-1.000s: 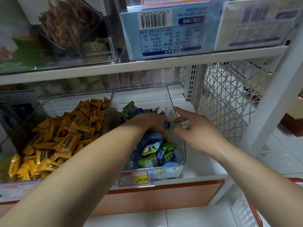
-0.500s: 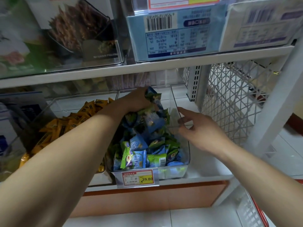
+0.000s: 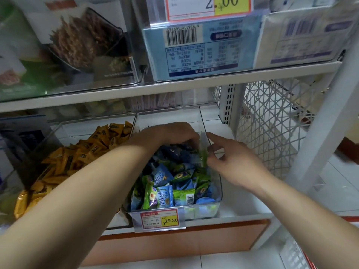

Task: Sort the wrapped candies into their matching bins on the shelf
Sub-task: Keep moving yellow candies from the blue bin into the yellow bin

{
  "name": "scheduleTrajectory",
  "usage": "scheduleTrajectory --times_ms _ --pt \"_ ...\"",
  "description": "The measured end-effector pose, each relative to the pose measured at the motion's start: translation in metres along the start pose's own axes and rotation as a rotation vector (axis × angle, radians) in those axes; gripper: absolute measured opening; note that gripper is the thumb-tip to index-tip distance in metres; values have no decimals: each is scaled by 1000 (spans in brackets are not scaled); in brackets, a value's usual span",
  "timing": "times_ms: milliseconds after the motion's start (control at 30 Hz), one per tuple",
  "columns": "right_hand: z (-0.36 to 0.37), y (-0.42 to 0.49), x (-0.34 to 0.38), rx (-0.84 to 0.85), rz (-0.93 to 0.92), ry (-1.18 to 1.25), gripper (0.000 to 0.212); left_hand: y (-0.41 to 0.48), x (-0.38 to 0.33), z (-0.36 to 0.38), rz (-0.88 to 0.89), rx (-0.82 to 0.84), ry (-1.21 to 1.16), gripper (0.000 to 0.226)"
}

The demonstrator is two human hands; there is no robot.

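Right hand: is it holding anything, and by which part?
Cannot be told. The right hand is at the bin's right wall, index finger straight, other fingertips by a green candy inside the wall; no clear grip shows.

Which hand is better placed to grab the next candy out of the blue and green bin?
Probably left. The left hand is inside the clear bin, fingers down on the blue and green candies; the right hand is at its right wall, outside.

left hand lowered back onto candies, deeper in bin
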State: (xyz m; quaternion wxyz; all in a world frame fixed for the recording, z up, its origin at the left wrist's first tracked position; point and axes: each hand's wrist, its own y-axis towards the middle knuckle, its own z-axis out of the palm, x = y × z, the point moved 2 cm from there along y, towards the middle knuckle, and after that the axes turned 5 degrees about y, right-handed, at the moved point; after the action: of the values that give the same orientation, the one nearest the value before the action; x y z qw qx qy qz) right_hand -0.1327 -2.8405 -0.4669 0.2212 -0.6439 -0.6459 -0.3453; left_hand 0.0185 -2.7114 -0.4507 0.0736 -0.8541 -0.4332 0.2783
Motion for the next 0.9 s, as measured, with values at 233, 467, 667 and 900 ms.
scheduleTrajectory --times_ms 233,467,667,900 --pt "-1 0 1 5 5 22 43 21 3 24 -5 34 366 34" --pt "-2 1 -4 18 43 1 80 20 9 36 80 183 524 16" --pt "-3 -1 -2 24 63 0 86 16 4 41 37 247 584 31" --pt "-4 -1 -3 35 78 19 88 10 2 35 -18 294 611 45"
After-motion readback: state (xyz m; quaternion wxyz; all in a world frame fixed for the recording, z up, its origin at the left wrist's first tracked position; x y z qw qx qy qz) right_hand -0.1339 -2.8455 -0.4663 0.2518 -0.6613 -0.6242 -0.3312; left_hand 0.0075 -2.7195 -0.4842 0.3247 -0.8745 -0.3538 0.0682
